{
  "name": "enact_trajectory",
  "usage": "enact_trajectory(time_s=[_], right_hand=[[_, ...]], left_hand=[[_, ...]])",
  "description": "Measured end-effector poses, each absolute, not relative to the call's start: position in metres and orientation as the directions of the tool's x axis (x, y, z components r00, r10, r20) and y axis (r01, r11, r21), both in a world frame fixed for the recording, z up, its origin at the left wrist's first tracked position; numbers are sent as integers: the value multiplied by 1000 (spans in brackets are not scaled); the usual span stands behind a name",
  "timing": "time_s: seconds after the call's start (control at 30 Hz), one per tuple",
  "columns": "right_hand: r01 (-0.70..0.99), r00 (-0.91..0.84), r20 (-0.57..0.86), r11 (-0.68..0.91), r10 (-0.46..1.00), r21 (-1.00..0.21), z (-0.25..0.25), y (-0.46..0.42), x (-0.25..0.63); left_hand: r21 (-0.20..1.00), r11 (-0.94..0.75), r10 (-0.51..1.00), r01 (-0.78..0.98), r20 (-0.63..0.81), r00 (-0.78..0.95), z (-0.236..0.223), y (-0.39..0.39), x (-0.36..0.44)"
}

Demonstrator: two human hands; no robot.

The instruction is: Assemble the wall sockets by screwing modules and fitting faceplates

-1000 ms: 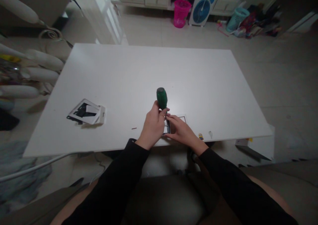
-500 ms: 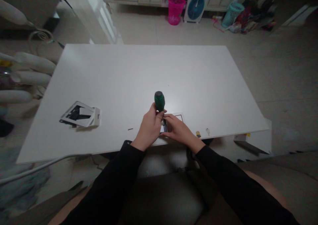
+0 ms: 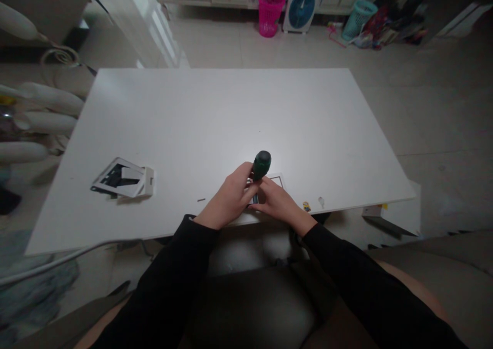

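My left hand [image 3: 229, 201] is closed around a screwdriver with a green handle [image 3: 261, 165], held near the front edge of the white table [image 3: 215, 117]. The handle leans to the right and its tip is hidden between my hands. My right hand [image 3: 278, 202] rests on a small white square plate [image 3: 278, 178] lying flat on the table, fingers curled against the screwdriver shaft and the plate. Both sleeves are black.
A white frame with a dark part [image 3: 122, 178] lies at the table's left. A tiny screw [image 3: 201, 200] sits left of my hands, two small bits [image 3: 307, 205] to the right. A pink basket [image 3: 268, 12], a fan [image 3: 301, 7] and a teal basket stand on the floor beyond.
The screwdriver handle has dropped lower and tilted to the right. My hands have stayed on the plate, drawn a little closer together.
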State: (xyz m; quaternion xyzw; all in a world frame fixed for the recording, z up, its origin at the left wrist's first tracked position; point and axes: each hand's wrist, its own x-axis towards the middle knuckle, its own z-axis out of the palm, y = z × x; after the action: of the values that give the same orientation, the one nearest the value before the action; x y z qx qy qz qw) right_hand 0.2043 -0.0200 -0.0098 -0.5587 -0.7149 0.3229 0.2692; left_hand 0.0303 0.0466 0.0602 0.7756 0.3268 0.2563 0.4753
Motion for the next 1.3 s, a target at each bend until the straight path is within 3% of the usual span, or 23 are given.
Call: enact_trajectory(time_s=[1.0,1.17,1.3], right_hand=[[615,-235,16,161,972,-772,-8,-21,205],[609,-238,29,173,971,-774,-11,-21,205],[623,-236,21,168,971,-764,-8,-21,204]], left_hand=[[963,-174,802,207,17,597,68,47,27],[924,-272,836,269,89,542,63,51,27],[941,-261,808,214,92,582,70,56,21]])
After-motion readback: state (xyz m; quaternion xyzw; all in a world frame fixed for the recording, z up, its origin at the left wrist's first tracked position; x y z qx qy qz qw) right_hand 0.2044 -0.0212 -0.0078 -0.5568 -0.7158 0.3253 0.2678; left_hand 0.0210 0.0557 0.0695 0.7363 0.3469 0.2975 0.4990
